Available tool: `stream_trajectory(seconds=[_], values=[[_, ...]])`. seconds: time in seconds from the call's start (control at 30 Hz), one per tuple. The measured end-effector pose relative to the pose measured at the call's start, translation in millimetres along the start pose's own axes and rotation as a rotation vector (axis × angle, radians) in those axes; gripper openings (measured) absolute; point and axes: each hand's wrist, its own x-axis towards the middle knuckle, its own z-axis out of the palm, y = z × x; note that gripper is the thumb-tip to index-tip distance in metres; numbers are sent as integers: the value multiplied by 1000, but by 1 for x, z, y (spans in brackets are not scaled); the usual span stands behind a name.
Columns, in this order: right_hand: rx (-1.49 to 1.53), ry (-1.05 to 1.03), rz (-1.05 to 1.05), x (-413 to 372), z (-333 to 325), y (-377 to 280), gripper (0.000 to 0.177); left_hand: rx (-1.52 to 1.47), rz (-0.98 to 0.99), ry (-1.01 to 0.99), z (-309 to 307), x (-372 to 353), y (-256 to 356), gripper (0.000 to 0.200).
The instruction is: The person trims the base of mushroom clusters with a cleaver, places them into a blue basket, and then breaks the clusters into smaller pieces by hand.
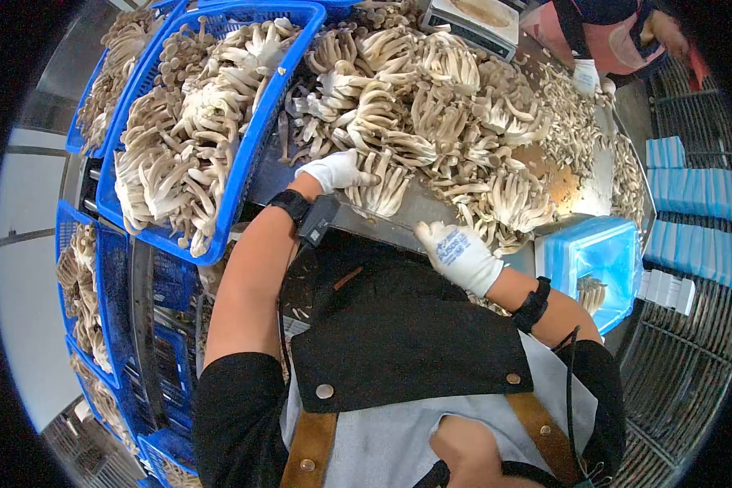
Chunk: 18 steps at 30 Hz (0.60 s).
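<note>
Tugging the mushroom cluster [380,191] at the table's [398,218] near edge, your left hand [333,171] closed on it, risks snapping stems or dragging the pile [431,106] down. Your right hand [457,254], at 4 o'clock, lies flat and holds nothing. The blue basket [248,154] at 10 o'clock is heaped with mushrooms. The blue box [602,244] at 3 seems to hold few.
</note>
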Motion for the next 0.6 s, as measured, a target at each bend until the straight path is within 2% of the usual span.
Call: stream_trajectory(seconds=[0.1,0.2,0.4,0.43,0.5,0.57,0.6], values=[[-31,-49,26,4,-3,-20,15,120,-48,-43,-11,-10,30,90],[-62,-104,28,14,5,-31,18,161,-41,-33,2,7,22,88],[97,-62,54,55,58,-5,23,123,0,-16,0,12,26,76],[108,-47,71,54,59,0,24,115,-26,68,-1,0,31,67],[209,33,72,58,80,28,24,4,75,439,0,-31,39,56],[283,17,69,63,73,44,22,-131,217,956,10,-75,45,49],[293,6,73,64,68,47,21,-103,215,975,24,-95,40,51]])
